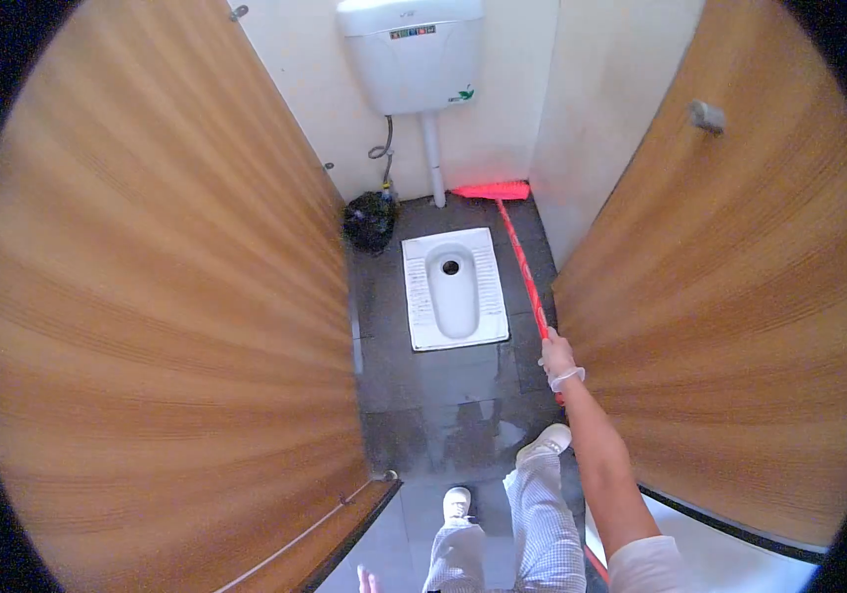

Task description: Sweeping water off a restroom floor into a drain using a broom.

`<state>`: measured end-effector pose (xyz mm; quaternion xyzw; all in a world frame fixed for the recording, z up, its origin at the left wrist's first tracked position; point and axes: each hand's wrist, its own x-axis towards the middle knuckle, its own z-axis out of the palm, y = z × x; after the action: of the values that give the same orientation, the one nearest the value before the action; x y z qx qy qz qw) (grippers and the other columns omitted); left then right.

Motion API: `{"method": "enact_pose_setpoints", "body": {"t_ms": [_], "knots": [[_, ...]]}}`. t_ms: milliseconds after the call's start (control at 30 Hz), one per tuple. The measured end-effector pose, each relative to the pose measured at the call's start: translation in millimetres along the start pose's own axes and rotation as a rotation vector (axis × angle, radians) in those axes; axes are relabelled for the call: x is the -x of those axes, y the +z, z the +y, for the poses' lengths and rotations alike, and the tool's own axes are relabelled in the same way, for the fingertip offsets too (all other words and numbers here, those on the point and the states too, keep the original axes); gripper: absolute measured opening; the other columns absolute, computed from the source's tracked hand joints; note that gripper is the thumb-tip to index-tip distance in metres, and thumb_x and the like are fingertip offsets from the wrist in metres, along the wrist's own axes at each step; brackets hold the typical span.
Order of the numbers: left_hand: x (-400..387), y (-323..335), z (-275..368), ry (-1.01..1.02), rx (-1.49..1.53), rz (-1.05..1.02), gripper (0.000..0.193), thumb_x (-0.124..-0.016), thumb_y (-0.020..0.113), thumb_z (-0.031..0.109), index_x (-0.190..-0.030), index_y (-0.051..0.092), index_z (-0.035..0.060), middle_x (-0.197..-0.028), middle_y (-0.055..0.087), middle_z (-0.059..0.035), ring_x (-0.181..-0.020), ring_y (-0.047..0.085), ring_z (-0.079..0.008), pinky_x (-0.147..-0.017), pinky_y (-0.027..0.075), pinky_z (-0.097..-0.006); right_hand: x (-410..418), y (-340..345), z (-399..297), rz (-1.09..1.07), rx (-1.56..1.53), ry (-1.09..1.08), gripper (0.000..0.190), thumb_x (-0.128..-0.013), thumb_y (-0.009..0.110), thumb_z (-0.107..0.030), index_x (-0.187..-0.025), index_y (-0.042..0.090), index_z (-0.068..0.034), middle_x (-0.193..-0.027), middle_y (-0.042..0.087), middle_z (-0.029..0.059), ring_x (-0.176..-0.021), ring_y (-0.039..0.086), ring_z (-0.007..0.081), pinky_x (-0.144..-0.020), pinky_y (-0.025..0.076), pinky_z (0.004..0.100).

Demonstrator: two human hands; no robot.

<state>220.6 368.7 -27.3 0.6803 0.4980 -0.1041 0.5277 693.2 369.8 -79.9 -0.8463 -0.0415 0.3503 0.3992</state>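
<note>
My right hand (558,359), in a thin clear glove with its cuff at the wrist, grips the red handle (521,259) of a broom. The broom's bright pink head (494,191) lies against the foot of the back wall, in the right corner of a toilet stall. Left of the handle, a white squat toilet pan (455,296) is set in the dark tiled floor (431,385). Only some fingertips of my left hand (368,580) show at the bottom edge; whether they hold anything cannot be seen.
A white cistern (416,59) hangs on the back wall, with a white flush pipe (433,159) below it. In the back left corner sits a black plastic bag (370,221). Wood-grain panels (194,296) close in both sides. Wet patches (506,436) shine near my shoes.
</note>
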Motion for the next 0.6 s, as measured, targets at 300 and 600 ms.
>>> {"method": "enact_pose_setpoints", "body": {"t_ms": [300,600], "knots": [[17,-41,-41,0.002,-0.027,0.058,0.048,-0.089,0.031,0.028,-0.129,0.018,0.0049,-0.133,0.020,-0.0119,-0.124,0.016,-0.0226,-0.101,0.012,-0.0300,84,-78,76,0.008,0.628,-0.140,0.036,-0.083,0.035,-0.021,-0.117,0.037,-0.013,-0.088,0.055,0.0240,-0.081,0.052,0.0414,-0.073,0.041,0.0489],[13,-63,-94,0.029,-0.040,0.139,0.048,-0.089,0.031,0.030,-0.128,0.022,0.0048,-0.131,0.025,-0.0126,-0.122,0.020,-0.0238,-0.100,0.015,-0.0312,163,-98,52,-0.136,-0.248,0.092,0.035,-0.084,0.041,-0.021,-0.117,0.043,-0.015,-0.056,0.043,-0.0011,-0.042,0.039,0.0100,-0.038,0.032,0.0251]]}}
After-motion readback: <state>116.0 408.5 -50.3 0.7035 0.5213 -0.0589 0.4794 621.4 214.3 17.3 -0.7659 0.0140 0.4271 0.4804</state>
